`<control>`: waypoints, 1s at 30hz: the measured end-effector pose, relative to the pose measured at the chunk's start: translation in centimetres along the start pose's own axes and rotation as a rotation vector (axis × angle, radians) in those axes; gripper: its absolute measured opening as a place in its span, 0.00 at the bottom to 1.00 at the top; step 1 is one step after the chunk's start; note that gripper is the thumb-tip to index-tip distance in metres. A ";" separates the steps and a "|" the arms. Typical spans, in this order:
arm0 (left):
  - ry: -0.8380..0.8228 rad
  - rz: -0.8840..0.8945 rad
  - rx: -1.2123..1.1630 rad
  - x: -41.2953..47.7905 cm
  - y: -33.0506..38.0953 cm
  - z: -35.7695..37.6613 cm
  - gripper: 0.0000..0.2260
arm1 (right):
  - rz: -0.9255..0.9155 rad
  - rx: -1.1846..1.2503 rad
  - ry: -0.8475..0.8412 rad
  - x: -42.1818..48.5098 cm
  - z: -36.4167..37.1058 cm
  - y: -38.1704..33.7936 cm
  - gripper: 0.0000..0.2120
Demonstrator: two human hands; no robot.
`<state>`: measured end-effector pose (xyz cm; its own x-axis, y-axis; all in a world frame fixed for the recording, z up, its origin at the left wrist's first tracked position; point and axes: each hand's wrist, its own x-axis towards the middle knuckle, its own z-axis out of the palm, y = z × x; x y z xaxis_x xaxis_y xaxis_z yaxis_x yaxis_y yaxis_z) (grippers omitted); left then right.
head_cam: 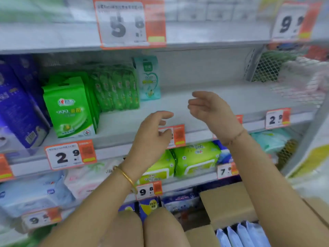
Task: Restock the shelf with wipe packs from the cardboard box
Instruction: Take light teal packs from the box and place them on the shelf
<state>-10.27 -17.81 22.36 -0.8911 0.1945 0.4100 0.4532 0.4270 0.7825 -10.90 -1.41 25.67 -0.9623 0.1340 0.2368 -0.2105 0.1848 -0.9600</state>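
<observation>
Both the left hand (151,136) and right hand (211,111) hover open, holding nothing; the wipe packs (243,234) stand upright in the cardboard box (226,204) below, nearest the right arm.

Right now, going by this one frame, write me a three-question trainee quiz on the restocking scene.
1. True or false: both hands, left hand and right hand, hold nothing.
2. Where are the blue wipe packs? A) in the cardboard box B) on the middle shelf C) in the left hand
3. Fill in: the stretch of middle shelf right of the pale teal pack is ____.

Key: 1 true; 2 A; 3 bare
</observation>
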 end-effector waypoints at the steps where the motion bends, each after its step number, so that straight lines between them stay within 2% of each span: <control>1: -0.026 0.003 -0.032 -1.6 0.1 1.4 0.17 | 0.014 0.037 0.002 -2.9 -1.4 1.1 0.20; 4: -0.190 -0.055 -0.052 -6.3 -0.5 7.3 0.15 | 0.153 -0.018 0.009 -10.0 -5.2 6.5 0.18; 10: -0.573 -0.241 -0.090 -14.4 -4.4 21.1 0.15 | 0.656 -0.345 0.161 -19.8 -12.6 22.2 0.15; 14: -0.712 -0.322 -0.094 -16.3 -5.8 25.3 0.15 | 0.898 -0.629 0.089 -23.7 -15.0 30.1 0.16; 16: -0.752 -0.318 -0.081 -16.0 -6.6 25.6 0.15 | 1.008 -0.777 0.003 -24.9 -15.4 32.8 0.13; 18: -0.747 -0.336 -0.054 -15.7 -7.5 25.8 0.15 | 1.105 -0.938 -0.115 -25.8 -15.4 35.0 0.04; 20: -0.734 -0.353 -0.022 -15.7 -8.2 25.9 0.15 | 1.187 -1.016 -0.222 -26.7 -15.3 37.3 0.07; 21: -0.734 -0.353 -0.016 -15.8 -8.4 25.9 0.14 | 1.215 -1.010 -0.249 -27.0 -15.2 38.5 0.12; 23: -0.755 -0.349 -0.010 -15.9 -8.7 26.3 0.14 | 1.259 -0.986 -0.247 -27.3 -15.0 39.6 0.19; 26: -0.770 -0.356 -0.008 -16.2 -8.8 26.3 0.14 | 1.251 -0.954 -0.210 -27.2 -14.6 39.0 0.17; 30: -0.768 -0.368 -0.021 -16.2 -8.9 26.5 0.14 | 1.245 -1.103 -0.310 -27.6 -14.3 38.8 0.13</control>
<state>-0.44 -1.42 -3.67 -0.7467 0.5949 -0.2975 0.1255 0.5653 0.8153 9.94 15.99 -15.97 -0.4628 0.5534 -0.6925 0.7291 0.6820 0.0577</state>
